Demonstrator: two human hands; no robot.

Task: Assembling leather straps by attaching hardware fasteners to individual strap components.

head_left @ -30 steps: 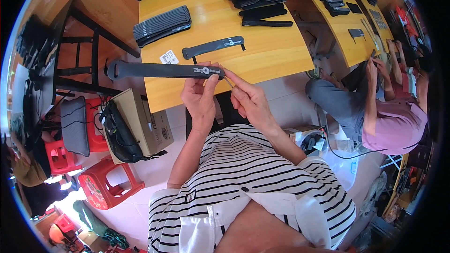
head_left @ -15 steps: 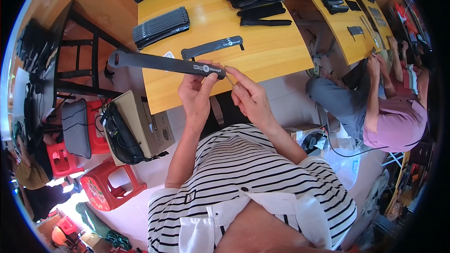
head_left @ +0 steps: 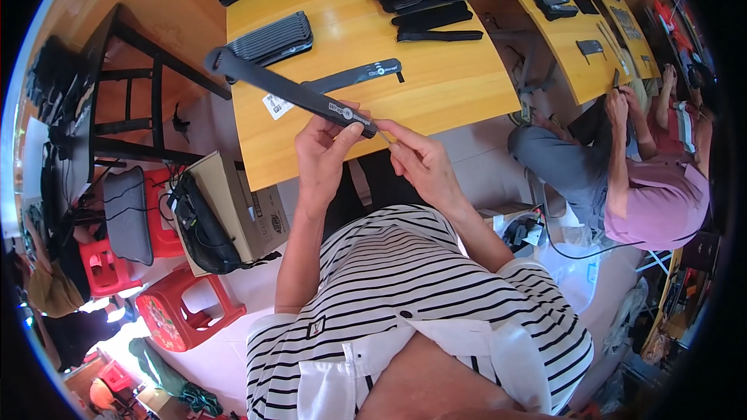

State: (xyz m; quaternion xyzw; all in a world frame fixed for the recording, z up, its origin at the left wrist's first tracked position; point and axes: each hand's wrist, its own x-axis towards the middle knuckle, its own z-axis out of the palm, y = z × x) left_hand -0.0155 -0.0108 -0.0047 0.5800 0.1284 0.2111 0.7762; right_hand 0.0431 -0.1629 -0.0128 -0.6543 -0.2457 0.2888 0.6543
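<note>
The long black strap (head_left: 292,92) is being held near its right end by the left hand (head_left: 327,152), thumb pressed over the small round label; its far end is now being tilted up and to the left over the bench (head_left: 436,85), where a second ago it was lying nearly level. The right hand (head_left: 420,159) is pinching something thin at the strap's tip with narrowed fingers; what it is cannot be told. The end of the strap is judged to be under work, the piece being turned for access. One strap is being held; one similar strap (head_left: 354,76) is lying flat just beyond it. One ribbed bundle (head_left: 272,37) is resting further left, and two dark pieces (head_left: 436,25) are lying to the right, before stacked black goods whose number cannot be counted.
</note>
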